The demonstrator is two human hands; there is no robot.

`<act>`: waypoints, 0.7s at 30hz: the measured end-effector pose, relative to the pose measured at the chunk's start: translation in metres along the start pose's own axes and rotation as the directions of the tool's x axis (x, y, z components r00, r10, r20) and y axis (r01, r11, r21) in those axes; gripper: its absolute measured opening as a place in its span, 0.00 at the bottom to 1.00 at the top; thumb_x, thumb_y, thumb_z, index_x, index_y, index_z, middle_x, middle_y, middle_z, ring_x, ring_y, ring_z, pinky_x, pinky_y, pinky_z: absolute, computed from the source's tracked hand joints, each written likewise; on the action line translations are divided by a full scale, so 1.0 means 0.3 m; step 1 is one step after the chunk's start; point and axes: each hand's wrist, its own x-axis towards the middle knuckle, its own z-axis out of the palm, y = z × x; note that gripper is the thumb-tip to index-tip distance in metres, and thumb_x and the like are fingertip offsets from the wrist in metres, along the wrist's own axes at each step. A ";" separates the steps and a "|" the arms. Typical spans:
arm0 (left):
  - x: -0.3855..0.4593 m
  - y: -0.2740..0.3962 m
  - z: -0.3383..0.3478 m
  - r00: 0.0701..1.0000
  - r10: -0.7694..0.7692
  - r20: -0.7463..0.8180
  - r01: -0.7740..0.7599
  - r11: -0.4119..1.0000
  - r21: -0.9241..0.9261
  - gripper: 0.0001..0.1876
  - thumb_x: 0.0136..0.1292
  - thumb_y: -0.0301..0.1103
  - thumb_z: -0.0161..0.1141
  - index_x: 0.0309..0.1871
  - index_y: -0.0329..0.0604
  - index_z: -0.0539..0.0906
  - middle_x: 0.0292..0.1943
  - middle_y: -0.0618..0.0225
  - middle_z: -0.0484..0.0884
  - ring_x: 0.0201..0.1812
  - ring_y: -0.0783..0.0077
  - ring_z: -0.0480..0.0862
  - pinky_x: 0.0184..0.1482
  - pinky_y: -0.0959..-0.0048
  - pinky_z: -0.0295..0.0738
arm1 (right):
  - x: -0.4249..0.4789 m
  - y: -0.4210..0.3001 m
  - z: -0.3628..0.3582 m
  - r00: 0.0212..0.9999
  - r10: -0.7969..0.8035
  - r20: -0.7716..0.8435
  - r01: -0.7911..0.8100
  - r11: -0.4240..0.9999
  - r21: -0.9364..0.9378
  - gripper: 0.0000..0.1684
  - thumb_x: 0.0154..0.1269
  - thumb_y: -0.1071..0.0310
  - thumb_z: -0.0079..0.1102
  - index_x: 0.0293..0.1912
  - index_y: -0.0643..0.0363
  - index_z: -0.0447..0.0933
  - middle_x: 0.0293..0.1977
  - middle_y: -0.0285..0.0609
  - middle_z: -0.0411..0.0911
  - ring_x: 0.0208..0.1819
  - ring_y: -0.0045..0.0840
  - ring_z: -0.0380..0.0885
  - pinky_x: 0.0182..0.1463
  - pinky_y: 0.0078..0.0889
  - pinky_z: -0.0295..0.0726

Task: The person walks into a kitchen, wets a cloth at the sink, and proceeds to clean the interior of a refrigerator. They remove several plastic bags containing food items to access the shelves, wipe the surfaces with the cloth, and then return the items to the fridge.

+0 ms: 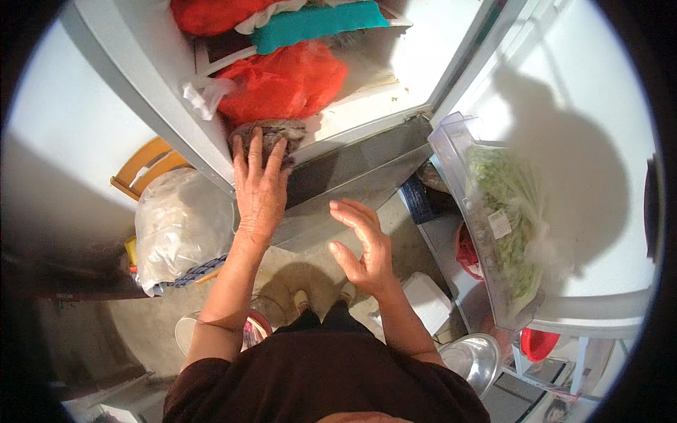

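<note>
My left hand [262, 182] reaches into the lower left corner of an open refrigerator [370, 113]. Its fingers are spread over a bunched, grey-brown cloth rag [283, 129] and press on it; the thumb is hidden. Just behind the rag lies a red plastic bag [285, 79], tied with white plastic at its left end. My right hand [365, 246] hangs in the air in front of the refrigerator's base. It holds nothing, and its thumb and fingers are apart. Small crumbs lie on the refrigerator floor right of the bag.
On the right, the open door's clear plastic bin [473, 222] holds a bag of green vegetables [502, 211]. A shelf [227, 61] carries a teal item [317, 26] and another red bag [217, 16]. A full plastic sack [182, 224] rests on a wooden chair [145, 164]. A metal basin [470, 359] stands lower right.
</note>
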 end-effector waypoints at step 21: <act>0.085 0.055 0.002 0.997 -0.043 0.058 0.037 0.994 0.106 0.29 0.57 0.30 0.66 0.64 0.58 0.78 0.65 0.60 0.73 0.67 0.48 0.67 0.68 0.51 0.64 | 0.160 0.240 -0.145 0.989 -0.125 -0.075 0.107 0.973 -0.204 0.21 0.61 0.71 0.67 0.54 0.61 0.78 0.55 0.52 0.79 0.58 0.47 0.75 0.63 0.48 0.72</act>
